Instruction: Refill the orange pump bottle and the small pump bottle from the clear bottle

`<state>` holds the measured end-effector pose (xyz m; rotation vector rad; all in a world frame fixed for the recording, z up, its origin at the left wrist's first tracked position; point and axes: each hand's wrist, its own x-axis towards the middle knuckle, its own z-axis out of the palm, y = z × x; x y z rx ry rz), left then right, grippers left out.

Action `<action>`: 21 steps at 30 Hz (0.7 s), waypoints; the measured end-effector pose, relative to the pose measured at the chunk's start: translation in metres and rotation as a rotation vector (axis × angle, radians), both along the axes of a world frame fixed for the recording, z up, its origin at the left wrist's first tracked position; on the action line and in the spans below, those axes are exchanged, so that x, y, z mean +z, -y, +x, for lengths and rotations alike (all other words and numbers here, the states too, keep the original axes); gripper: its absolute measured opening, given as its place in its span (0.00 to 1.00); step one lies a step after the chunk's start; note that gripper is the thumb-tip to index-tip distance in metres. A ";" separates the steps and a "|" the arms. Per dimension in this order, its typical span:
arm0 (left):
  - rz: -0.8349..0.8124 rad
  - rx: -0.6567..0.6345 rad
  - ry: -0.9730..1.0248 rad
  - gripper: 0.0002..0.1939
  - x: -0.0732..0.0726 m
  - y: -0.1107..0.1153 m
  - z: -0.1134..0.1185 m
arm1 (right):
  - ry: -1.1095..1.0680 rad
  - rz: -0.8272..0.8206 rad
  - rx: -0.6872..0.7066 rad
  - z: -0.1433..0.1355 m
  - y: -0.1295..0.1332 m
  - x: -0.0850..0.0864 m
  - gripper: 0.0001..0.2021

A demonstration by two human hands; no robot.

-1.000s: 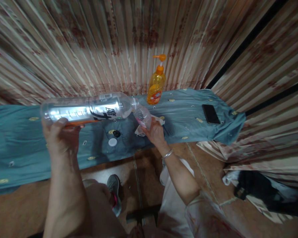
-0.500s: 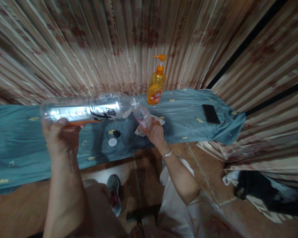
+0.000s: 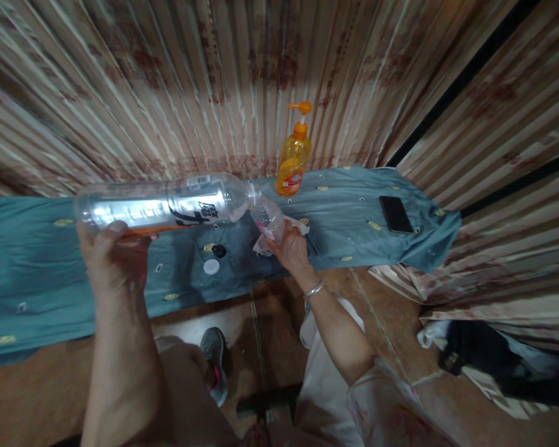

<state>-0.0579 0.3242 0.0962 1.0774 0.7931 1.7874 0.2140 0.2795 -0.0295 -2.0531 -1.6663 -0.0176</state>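
My left hand (image 3: 118, 254) grips the base end of a large clear plastic bottle (image 3: 158, 202) with a silver label, held nearly level with its neck pointing right. Its uncapped mouth meets the mouth of a small clear bottle (image 3: 268, 217). Around the lower part of that small bottle, which leans to the upper left, my right hand (image 3: 292, 248) is closed. Whether liquid passes between the two I cannot tell. A crumpled white tissue or cloth (image 3: 263, 247) lies behind my right hand. On the cloth below the large bottle are a white cap (image 3: 211, 267) and a black cap (image 3: 219, 251).
A teal cloth (image 3: 345, 217) covers the long bench. Toward its back stands an orange pump bottle (image 3: 293, 161), and a black phone (image 3: 395, 214) lies at the right. Pleated curtains (image 3: 251, 81) hang behind. Dark and white fabric (image 3: 489, 354) is heaped on the floor at right.
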 end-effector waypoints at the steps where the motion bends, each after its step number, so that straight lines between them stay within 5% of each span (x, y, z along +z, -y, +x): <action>1: 0.003 -0.002 -0.003 0.42 0.000 0.000 0.000 | -0.004 -0.006 -0.002 0.000 0.000 0.001 0.29; 21: -0.012 0.010 0.006 0.43 0.000 0.001 0.001 | -0.002 -0.045 0.002 0.000 0.001 0.004 0.31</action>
